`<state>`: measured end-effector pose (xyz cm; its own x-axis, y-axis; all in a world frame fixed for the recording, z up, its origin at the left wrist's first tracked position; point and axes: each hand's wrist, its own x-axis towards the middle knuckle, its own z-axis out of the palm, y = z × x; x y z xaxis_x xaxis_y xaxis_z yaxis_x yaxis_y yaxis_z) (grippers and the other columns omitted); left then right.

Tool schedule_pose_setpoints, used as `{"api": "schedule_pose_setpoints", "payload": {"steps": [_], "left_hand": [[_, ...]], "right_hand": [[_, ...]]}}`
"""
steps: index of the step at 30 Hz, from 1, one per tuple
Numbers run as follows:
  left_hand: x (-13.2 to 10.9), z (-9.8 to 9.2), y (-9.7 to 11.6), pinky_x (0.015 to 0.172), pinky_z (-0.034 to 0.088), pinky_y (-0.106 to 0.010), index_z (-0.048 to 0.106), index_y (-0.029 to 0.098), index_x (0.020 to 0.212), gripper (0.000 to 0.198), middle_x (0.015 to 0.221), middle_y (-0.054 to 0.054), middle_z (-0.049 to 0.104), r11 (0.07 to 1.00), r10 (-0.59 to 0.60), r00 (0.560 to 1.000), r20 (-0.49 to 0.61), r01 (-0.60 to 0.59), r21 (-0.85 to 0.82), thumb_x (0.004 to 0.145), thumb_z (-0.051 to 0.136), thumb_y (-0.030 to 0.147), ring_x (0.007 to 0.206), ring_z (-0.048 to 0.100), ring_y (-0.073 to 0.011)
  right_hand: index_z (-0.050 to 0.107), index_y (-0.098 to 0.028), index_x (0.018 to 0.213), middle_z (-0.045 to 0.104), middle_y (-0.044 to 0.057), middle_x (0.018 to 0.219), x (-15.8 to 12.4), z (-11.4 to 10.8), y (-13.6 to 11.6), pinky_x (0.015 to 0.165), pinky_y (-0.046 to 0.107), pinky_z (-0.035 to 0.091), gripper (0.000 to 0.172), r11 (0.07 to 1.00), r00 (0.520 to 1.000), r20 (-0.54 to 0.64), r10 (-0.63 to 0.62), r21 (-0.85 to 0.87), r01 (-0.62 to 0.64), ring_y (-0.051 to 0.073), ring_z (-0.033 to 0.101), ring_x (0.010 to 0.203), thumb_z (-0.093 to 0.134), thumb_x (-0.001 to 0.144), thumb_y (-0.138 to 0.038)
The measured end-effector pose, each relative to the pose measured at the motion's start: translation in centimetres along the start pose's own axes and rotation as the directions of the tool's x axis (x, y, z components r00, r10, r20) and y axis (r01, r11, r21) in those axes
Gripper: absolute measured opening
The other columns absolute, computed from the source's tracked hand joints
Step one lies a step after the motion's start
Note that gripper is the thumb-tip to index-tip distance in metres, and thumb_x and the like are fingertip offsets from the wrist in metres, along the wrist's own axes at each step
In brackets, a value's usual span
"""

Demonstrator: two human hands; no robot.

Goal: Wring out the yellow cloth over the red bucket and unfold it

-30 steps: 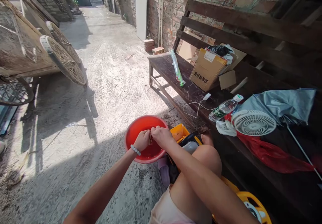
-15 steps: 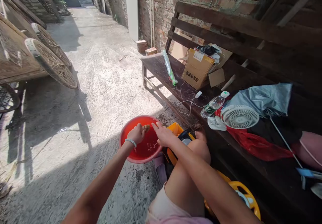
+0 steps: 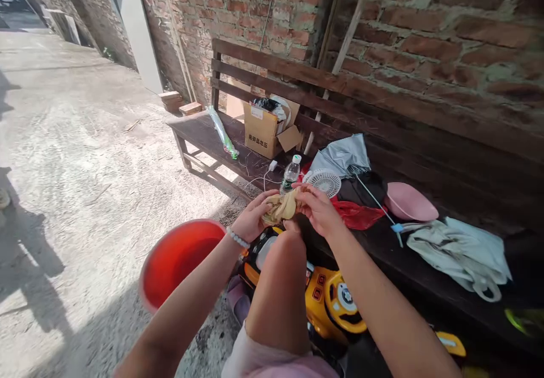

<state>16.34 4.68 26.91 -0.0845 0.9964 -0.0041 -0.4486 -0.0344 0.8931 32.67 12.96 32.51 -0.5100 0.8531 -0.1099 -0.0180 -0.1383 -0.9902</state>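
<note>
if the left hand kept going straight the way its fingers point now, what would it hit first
Beyond the cloth it grips, the left hand points toward the bench; probably the water bottle or the small white fan first, though depth is unclear.

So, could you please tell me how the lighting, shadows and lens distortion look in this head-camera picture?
In the head view, hard sun whitens the concrete ground at left, crossed by dark shadows; the bench and brick wall sit in shade. Both hands, left hand and right hand, and the tan cloth are evenly lit and sharp. Wide-angle stretch bows the forearms and the red basin near the edges.
</note>
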Motion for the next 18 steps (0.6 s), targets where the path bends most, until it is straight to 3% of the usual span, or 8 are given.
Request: {"api": "schedule_pose_setpoints", "payload": {"steps": [2,4,5,8,10,11,15,18], "left_hand": [[2.0,2.9,-0.4,0.049,0.043,-0.021,0.064,0.021,0.11,0.039,0.082,-0.001,0.072,0.985,-0.136,0.99,0.026,0.138,-0.102,0.081,0.072,0.044,0.061,0.063,-0.0115],[3.3,5.9,-1.0,0.044,0.036,-0.021,0.063,0.02,0.1,0.033,0.067,0.001,0.066,0.974,-0.224,0.971,0.078,0.224,0.021,0.084,0.067,0.049,0.05,0.058,-0.0112],[3.7,7.4,-1.2,0.046,0.038,-0.022,0.063,0.02,0.095,0.03,0.064,0.002,0.064,0.968,-0.218,0.971,0.1,0.203,0.145,0.086,0.064,0.049,0.05,0.057,-0.012],[3.7,12.1,-2.1,0.07,0.052,-0.031,0.063,0.02,0.076,0.02,0.074,-0.003,0.066,0.848,0.0,0.978,0.211,-0.112,0.517,0.086,0.063,0.039,0.071,0.064,-0.0174],[2.9,14.9,-3.1,0.088,0.053,-0.035,0.061,0.021,0.066,0.02,0.084,-0.006,0.066,0.725,0.162,0.945,0.286,-0.31,0.615,0.084,0.062,0.031,0.086,0.064,-0.0199],[2.4,16.1,-3.8,0.091,0.052,-0.035,0.061,0.021,0.065,0.021,0.086,-0.006,0.066,0.693,0.203,0.935,0.289,-0.346,0.632,0.084,0.06,0.028,0.089,0.062,-0.0202],[1.0,18.7,-6.8,0.083,0.052,-0.032,0.063,0.021,0.069,0.02,0.077,-0.003,0.066,0.751,0.135,0.969,0.206,-0.236,0.617,0.087,0.056,0.027,0.08,0.061,-0.018],[1.3,18.3,-8.0,0.075,0.054,-0.03,0.066,0.02,0.075,0.021,0.075,-0.002,0.071,0.877,0.038,0.997,0.063,-0.063,0.476,0.087,0.061,0.036,0.077,0.065,-0.0183]], "right_hand": [[0.066,-0.022,0.115,0.075,0.005,0.111,-2.2,-3.2,-1.7,0.079,0.031,0.059,0.058,0.992,0.998,-0.011,-0.068,0.105,0.068,0.02,0.07,0.096,0.08,0.06,-0.03],[0.065,-0.024,0.119,0.074,0.006,0.12,-4.4,-6.4,-2.3,0.085,0.036,0.059,0.062,0.981,0.993,-0.074,-0.088,0.167,0.099,0.023,0.071,0.104,0.076,0.058,-0.025],[0.064,-0.025,0.12,0.074,0.006,0.122,-5.4,-7.9,-2.2,0.086,0.037,0.059,0.062,0.975,0.987,-0.132,-0.092,0.192,0.116,0.023,0.071,0.106,0.075,0.059,-0.025],[0.064,-0.026,0.118,0.076,0.006,0.117,-8.6,-11.9,-0.7,0.084,0.039,0.061,0.054,0.958,0.928,-0.363,-0.088,0.223,0.178,0.024,0.073,0.103,0.074,0.065,-0.035],[0.064,-0.025,0.113,0.078,0.006,0.109,-10.9,-13.6,0.6,0.08,0.039,0.062,0.049,0.96,0.874,-0.485,-0.035,0.226,0.164,0.025,0.074,0.097,0.077,0.07,-0.045],[0.065,-0.025,0.111,0.078,0.006,0.105,-12.1,-14.0,1.3,0.077,0.04,0.062,0.049,0.963,0.863,-0.505,0.017,0.241,0.123,0.025,0.075,0.094,0.079,0.07,-0.049],[0.065,-0.023,0.115,0.078,0.006,0.103,-17.1,-15.1,3.8,0.073,0.038,0.061,0.063,0.948,0.892,-0.394,0.223,0.301,-0.104,0.025,0.075,0.085,0.09,0.06,-0.041],[0.062,-0.025,0.127,0.076,0.003,0.112,-20.5,-16.8,5.4,0.082,0.034,0.059,0.078,0.983,0.878,-0.45,0.162,0.153,-0.103,0.022,0.073,0.095,0.089,0.053,-0.026]]}}
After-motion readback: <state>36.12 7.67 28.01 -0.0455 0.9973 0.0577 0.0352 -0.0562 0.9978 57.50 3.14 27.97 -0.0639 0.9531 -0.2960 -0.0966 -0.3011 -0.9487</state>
